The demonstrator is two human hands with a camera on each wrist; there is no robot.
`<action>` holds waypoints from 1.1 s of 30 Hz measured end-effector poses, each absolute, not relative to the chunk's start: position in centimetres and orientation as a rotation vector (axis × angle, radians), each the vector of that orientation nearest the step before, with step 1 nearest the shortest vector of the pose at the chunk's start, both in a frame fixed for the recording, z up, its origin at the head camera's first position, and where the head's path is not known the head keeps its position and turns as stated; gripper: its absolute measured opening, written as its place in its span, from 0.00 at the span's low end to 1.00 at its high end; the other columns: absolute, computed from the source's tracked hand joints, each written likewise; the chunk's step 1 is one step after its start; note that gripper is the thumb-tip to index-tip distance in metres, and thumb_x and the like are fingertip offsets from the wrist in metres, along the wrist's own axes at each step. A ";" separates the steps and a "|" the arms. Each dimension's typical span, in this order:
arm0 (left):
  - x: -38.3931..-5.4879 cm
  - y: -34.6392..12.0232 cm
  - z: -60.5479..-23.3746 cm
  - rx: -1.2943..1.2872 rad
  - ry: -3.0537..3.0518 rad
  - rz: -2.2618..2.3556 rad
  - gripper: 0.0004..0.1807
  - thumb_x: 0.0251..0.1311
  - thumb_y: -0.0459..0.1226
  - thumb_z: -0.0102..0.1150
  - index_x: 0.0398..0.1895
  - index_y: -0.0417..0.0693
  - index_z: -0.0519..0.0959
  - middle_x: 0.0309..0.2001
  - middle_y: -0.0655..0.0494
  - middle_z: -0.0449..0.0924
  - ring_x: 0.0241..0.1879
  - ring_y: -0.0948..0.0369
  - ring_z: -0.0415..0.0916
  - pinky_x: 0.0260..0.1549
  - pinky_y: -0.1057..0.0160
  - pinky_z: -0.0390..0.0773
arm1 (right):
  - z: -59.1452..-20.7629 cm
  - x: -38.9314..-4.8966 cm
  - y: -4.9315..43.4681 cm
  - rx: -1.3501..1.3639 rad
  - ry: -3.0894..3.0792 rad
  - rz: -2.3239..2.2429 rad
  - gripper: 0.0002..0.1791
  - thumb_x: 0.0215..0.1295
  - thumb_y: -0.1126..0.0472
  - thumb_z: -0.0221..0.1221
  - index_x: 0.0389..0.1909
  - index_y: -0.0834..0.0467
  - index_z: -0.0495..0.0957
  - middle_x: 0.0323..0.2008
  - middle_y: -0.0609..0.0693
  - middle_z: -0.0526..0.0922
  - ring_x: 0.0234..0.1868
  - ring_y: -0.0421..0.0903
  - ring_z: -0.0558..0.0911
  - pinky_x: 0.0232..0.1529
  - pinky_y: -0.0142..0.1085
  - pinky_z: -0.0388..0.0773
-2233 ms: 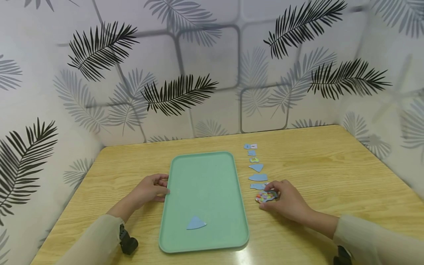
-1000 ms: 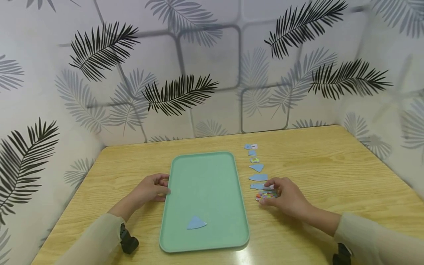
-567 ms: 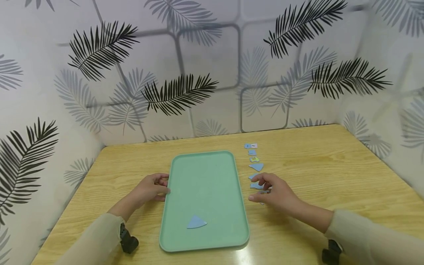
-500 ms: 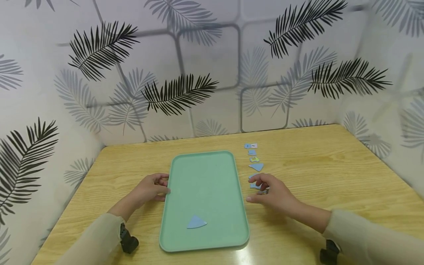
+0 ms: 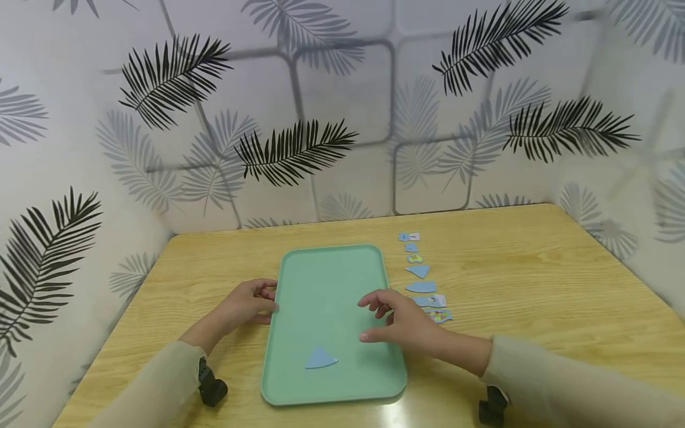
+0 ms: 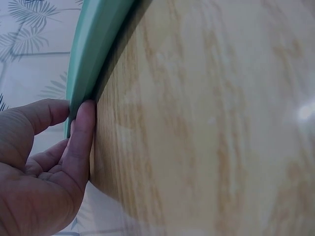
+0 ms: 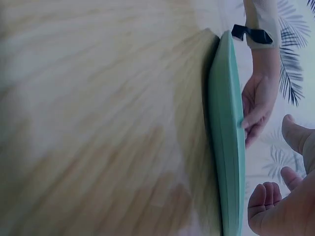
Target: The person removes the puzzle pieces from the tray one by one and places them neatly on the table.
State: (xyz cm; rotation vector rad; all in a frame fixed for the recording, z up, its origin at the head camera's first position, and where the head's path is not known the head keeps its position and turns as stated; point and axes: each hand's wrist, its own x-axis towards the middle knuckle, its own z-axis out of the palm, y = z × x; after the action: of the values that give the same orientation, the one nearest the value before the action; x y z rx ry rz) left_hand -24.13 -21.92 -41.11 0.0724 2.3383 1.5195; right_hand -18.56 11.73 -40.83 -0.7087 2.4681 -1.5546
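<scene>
A light green tray (image 5: pixel 332 261) lies on the table, with one blue fan-shaped puzzle piece (image 5: pixel 320 358) near its front. My left hand (image 5: pixel 247 303) pinches the tray's left rim, thumb on one side and a finger on the other, as the left wrist view shows. My right hand (image 5: pixel 398 321) hovers over the tray's right part, thumb and fingers spread apart, holding nothing. Just beyond that hand, right of the tray, lies a multicoloured puzzle piece (image 5: pixel 442 315), partly hidden by it. In the right wrist view, the right fingers (image 7: pixel 266 209) are beside the tray's edge.
A column of several small puzzle pieces runs back along the tray's right side, including a blue pointed piece (image 5: pixel 421 287), a blue triangular one (image 5: pixel 419 271) and a green-yellow one (image 5: pixel 414 258). A leaf-patterned wall (image 5: pixel 342 202) borders the table (image 5: pixel 514 267).
My right hand has let go of the multicoloured puzzle piece, which stays by the column, and has moved left over the tray. My left hand keeps its place at the rim.
</scene>
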 end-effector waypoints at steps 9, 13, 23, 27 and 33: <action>-24.2 -21.9 -41.0 0.069 2.344 1.518 0.32 0.59 0.26 0.60 0.68 0.32 0.63 0.42 0.45 0.70 0.39 0.56 0.74 0.37 0.58 0.83 | -41.3 -17.6 8.1 -0.780 2.452 -1.478 0.25 0.49 0.57 0.75 0.47 0.59 0.80 0.42 0.53 0.76 0.42 0.50 0.75 0.40 0.36 0.74; -24.3 -22.0 -41.1 0.077 2.343 1.520 0.32 0.60 0.27 0.60 0.68 0.32 0.63 0.43 0.45 0.70 0.39 0.56 0.74 0.37 0.57 0.83 | -41.7 -17.3 7.1 -0.791 2.456 -1.435 0.24 0.47 0.57 0.76 0.45 0.57 0.80 0.40 0.51 0.75 0.40 0.48 0.75 0.43 0.38 0.74; -24.3 -21.8 -41.2 0.078 2.342 1.519 0.32 0.60 0.27 0.60 0.67 0.32 0.63 0.43 0.45 0.70 0.39 0.56 0.74 0.37 0.57 0.83 | -42.5 -16.9 5.8 -0.859 2.492 -1.341 0.23 0.46 0.56 0.76 0.44 0.56 0.81 0.39 0.47 0.73 0.39 0.46 0.71 0.44 0.34 0.71; -24.2 -21.8 -41.2 0.086 2.339 1.525 0.33 0.59 0.26 0.60 0.68 0.31 0.62 0.43 0.44 0.70 0.39 0.56 0.75 0.37 0.57 0.83 | -42.6 -16.7 5.6 -0.854 2.518 -1.320 0.23 0.46 0.56 0.77 0.44 0.55 0.81 0.38 0.46 0.72 0.38 0.45 0.70 0.42 0.33 0.70; -24.3 -21.8 -41.2 0.084 2.336 1.528 0.33 0.60 0.26 0.60 0.68 0.31 0.62 0.43 0.44 0.70 0.39 0.56 0.75 0.37 0.57 0.83 | -42.8 -16.6 5.4 -0.849 2.568 -1.256 0.23 0.46 0.55 0.76 0.45 0.53 0.83 0.37 0.44 0.71 0.39 0.42 0.70 0.43 0.32 0.70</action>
State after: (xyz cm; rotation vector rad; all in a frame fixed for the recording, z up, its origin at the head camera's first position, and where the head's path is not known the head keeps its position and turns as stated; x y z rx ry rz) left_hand -24.26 -21.82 -41.21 0.0839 2.3365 1.5284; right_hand -16.58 5.38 -42.77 -0.8494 2.5677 -1.2559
